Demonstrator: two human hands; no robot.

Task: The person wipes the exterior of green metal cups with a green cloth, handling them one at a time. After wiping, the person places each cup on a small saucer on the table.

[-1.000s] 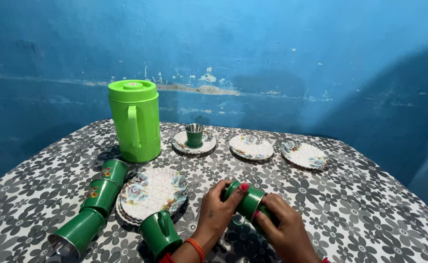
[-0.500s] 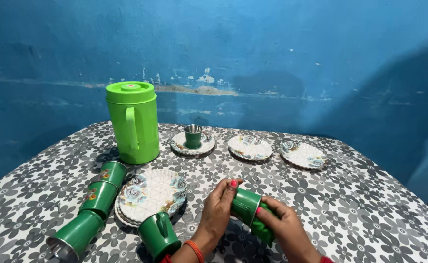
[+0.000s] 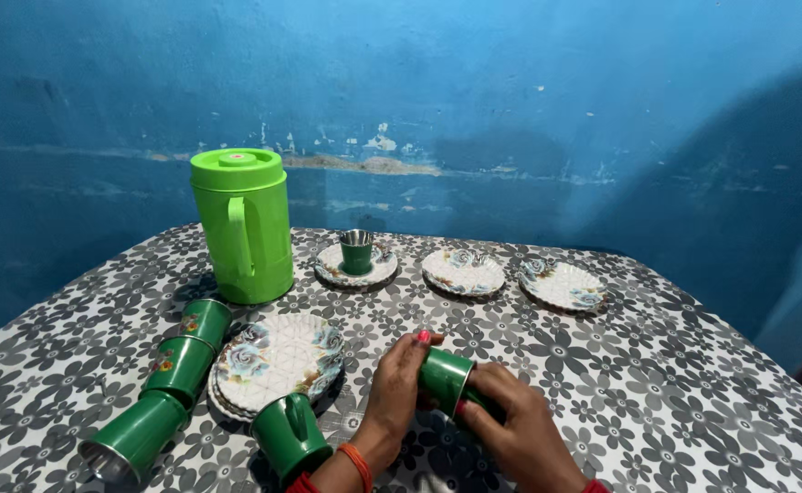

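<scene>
Both my hands hold a stack of nested green cups [image 3: 447, 379] low over the table. My left hand [image 3: 394, 393] grips the front cup around its rim end. My right hand [image 3: 511, 429] wraps the rear part of the stack, hiding it. A single green cup with a handle [image 3: 290, 436] lies on its side just left of my left wrist. A pile of flowered plates [image 3: 278, 358] sits left of my hands.
Three nested green cups [image 3: 165, 382] lie on their side at the left. A tall light-green jug [image 3: 242, 224] stands behind them. Farther back, one saucer carries a small green cup [image 3: 356, 252]; two more flowered saucers [image 3: 463, 271] [image 3: 562, 285] sit beside it. A flower-print cloth [image 3: 675, 383] covers the table.
My hands have moved slightly left and down with the cup stack, and the front cup has tilted more toward the table. The view has shifted a little.
</scene>
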